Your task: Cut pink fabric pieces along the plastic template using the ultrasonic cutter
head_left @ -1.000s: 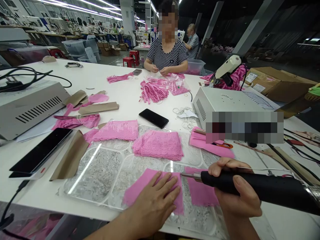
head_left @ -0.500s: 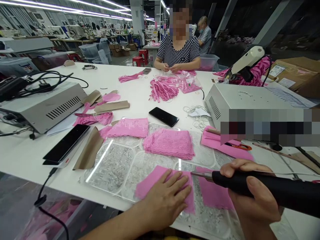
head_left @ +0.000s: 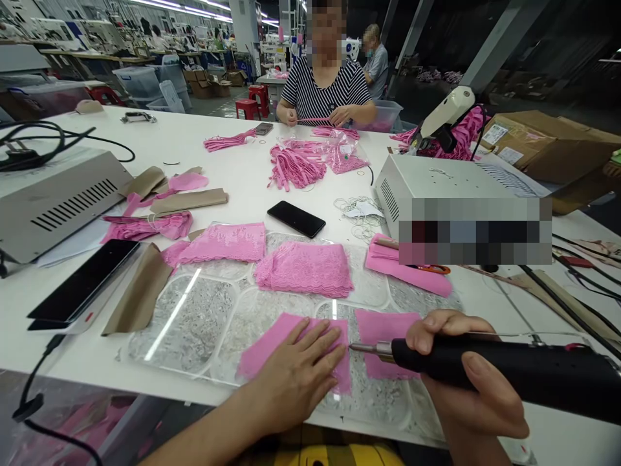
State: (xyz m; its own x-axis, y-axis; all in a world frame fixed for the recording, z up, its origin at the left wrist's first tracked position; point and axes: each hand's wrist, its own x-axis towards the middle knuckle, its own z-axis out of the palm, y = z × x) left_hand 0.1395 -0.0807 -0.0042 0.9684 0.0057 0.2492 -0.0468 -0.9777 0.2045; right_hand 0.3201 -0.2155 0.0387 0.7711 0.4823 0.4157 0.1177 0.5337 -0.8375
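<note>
My left hand [head_left: 301, 369] lies flat, fingers spread, on a pink fabric piece [head_left: 264, 346] and presses it onto a clear patterned plastic sheet [head_left: 194, 323]. My right hand [head_left: 478, 382] is closed around a thick black handheld tool [head_left: 451, 357], shaped like a soldering iron. Its thin metal tip [head_left: 363, 347] points left and meets the right edge of that fabric. A second pink fabric piece [head_left: 388, 323] lies under the tool, a small gap apart from the first. Beyond my hands sit a stack of pink lace pieces [head_left: 305, 268] and another pink lace piece [head_left: 226, 241].
A black phone [head_left: 295, 219] lies mid-table. Grey vented boxes stand at left [head_left: 63, 200] and right [head_left: 427, 181]. Orange-handled scissors [head_left: 434, 268] rest on pink fabric at right. Across the table a person [head_left: 325, 90] handles a pink strip near bundled pink straps [head_left: 295, 165].
The tool tip has moved slightly toward me along the fabric's right edge. My left hand stays on the fabric. The view has turned a little right. The person opposite has spread their hands, showing a strip.
</note>
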